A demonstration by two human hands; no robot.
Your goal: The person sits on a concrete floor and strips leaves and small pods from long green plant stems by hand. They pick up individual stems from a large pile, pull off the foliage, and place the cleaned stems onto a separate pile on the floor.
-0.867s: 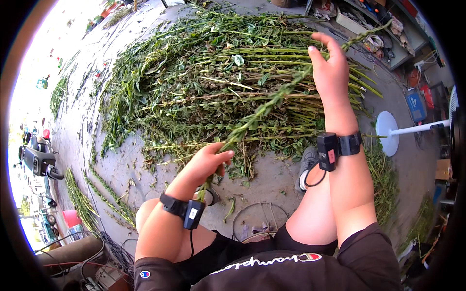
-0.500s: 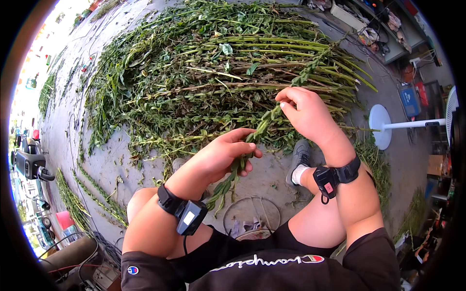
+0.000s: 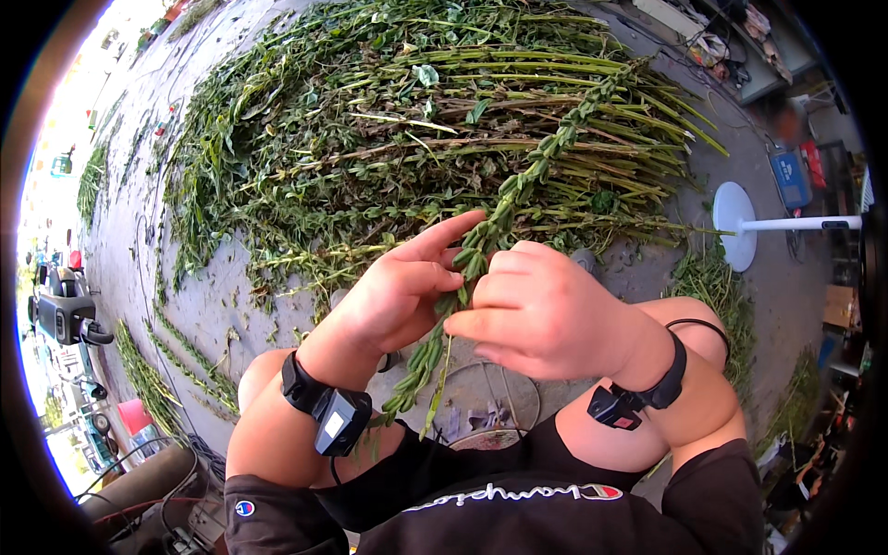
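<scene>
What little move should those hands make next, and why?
Perhaps the right hand should gently tug the thin, drooping leaf while the left hand steadies the green stalk: the leaf hangs just below the right hand's curled fingers, and the stalk runs past the left thumb and fingers.

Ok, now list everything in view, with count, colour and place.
podded stalk: one, green, at both hands
stalk pile: one, green-brown, floor ahead
loose stalks: several, green, left floor
round-based stand: one, white, right
box: one, blue, far right
scooter: one, dark, far left
container: one, pink, lower left
clutter: uncountable, mixed, right edge
wrist devices: two, black, one per wrist
left hand: one, bare, at the stalk
right hand: one, bare, at the stalk
</scene>
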